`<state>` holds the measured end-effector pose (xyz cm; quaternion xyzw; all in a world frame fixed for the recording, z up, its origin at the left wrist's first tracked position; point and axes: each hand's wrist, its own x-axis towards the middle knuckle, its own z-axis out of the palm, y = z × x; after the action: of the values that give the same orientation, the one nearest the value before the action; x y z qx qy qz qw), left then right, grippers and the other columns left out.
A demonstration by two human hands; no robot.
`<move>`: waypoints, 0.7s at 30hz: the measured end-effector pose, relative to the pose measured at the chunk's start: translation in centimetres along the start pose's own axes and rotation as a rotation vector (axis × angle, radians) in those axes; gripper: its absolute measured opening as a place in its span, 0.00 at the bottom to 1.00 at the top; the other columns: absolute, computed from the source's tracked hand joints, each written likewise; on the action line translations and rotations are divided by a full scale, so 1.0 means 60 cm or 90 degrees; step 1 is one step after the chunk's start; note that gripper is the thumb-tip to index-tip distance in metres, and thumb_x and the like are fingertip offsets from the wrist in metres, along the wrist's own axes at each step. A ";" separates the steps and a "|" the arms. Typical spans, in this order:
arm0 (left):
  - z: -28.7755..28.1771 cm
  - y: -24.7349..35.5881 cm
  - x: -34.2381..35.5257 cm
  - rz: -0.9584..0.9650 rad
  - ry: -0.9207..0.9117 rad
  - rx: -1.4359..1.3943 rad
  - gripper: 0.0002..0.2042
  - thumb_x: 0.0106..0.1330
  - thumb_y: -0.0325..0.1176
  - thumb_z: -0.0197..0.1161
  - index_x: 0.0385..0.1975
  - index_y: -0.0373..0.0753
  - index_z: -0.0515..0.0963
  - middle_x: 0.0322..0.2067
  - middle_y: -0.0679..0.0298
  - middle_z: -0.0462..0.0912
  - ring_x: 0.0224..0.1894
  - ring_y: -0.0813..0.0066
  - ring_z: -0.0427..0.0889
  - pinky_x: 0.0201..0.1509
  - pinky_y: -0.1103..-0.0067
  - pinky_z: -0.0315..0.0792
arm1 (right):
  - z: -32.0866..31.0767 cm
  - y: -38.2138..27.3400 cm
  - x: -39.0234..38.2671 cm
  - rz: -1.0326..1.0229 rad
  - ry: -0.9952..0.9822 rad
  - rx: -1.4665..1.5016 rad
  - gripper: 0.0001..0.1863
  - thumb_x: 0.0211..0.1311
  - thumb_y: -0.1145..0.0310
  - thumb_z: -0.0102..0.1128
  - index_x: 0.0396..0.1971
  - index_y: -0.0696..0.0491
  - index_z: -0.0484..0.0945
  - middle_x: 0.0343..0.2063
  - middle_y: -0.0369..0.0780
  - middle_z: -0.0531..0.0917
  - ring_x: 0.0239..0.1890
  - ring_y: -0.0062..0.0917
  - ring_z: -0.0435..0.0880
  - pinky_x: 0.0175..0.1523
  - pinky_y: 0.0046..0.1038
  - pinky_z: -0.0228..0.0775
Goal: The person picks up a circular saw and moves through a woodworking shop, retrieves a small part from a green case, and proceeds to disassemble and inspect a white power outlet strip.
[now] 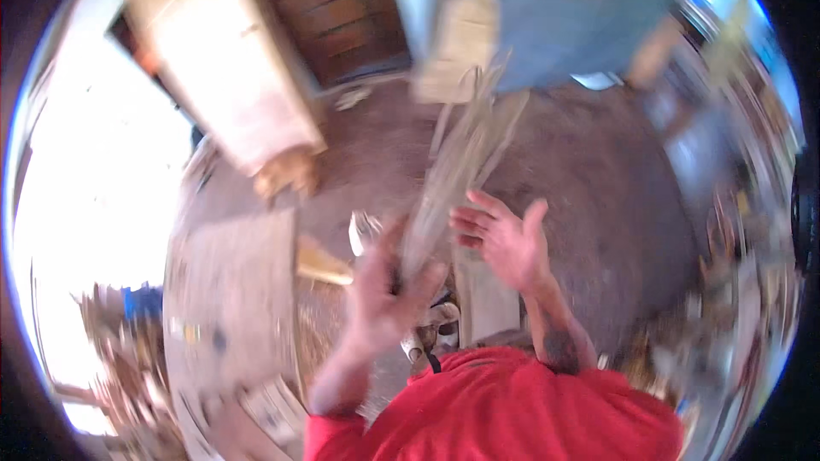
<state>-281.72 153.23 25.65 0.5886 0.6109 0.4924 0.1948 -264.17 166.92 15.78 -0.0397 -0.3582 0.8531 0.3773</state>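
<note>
A long, loose bundle of thin pale strips (461,158), smeared by motion, rises in front of me and fans out at its far end. I cannot tell what the strips are made of. My left hand (380,294) is closed around the bundle's lower end. To the right of it, my right hand (508,243) is raised with its fingers stretched and the thumb apart, holding nothing. Its fingertips come close to the strips, and whether they touch is unclear.
A tall pale cabinet (218,60) stands at the far left, and a blue cloth (572,30) hangs over a pale piece of furniture at the back. A wooden board or tabletop (231,299) lies at my left. Clutter (735,307), blurred, lines the right side above the brown floor (598,179).
</note>
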 end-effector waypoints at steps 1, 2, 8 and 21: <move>0.078 -0.010 -0.005 0.006 -0.098 -0.015 0.32 0.67 0.32 0.66 0.69 0.30 0.62 0.40 0.51 0.84 0.32 0.68 0.86 0.36 0.74 0.79 | -0.006 -0.030 -0.015 -0.045 0.064 -0.003 0.51 0.66 0.24 0.29 0.73 0.52 0.58 0.67 0.48 0.70 0.63 0.39 0.75 0.65 0.44 0.65; 0.157 0.000 -0.009 -0.032 -0.214 -0.083 0.30 0.68 0.31 0.65 0.68 0.31 0.64 0.43 0.47 0.83 0.33 0.68 0.86 0.36 0.74 0.79 | -0.014 -0.076 -0.035 -0.020 0.096 0.089 0.46 0.69 0.28 0.35 0.70 0.53 0.63 0.62 0.47 0.75 0.59 0.39 0.78 0.64 0.43 0.67; 0.497 -0.054 -0.013 0.100 -0.560 -0.150 0.26 0.71 0.38 0.64 0.66 0.34 0.68 0.42 0.58 0.87 0.38 0.63 0.87 0.41 0.70 0.79 | -0.173 -0.244 -0.344 -0.185 0.539 0.074 0.24 0.75 0.51 0.50 0.50 0.59 0.78 0.32 0.40 0.86 0.39 0.33 0.87 0.52 0.40 0.76; 0.917 0.040 0.228 -0.438 -0.506 -0.438 0.22 0.77 0.35 0.55 0.68 0.38 0.65 0.31 0.57 0.84 0.13 0.87 0.64 0.14 0.86 0.58 | -0.083 -0.240 -1.285 -0.922 1.364 0.299 0.11 0.74 0.62 0.56 0.30 0.49 0.77 0.10 0.23 0.62 0.13 0.11 0.62 0.24 0.22 0.63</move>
<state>-238.65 185.76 8.15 0.4002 0.4525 0.3138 0.7326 -198.71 124.59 5.69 -0.4265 0.3326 0.0462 0.8398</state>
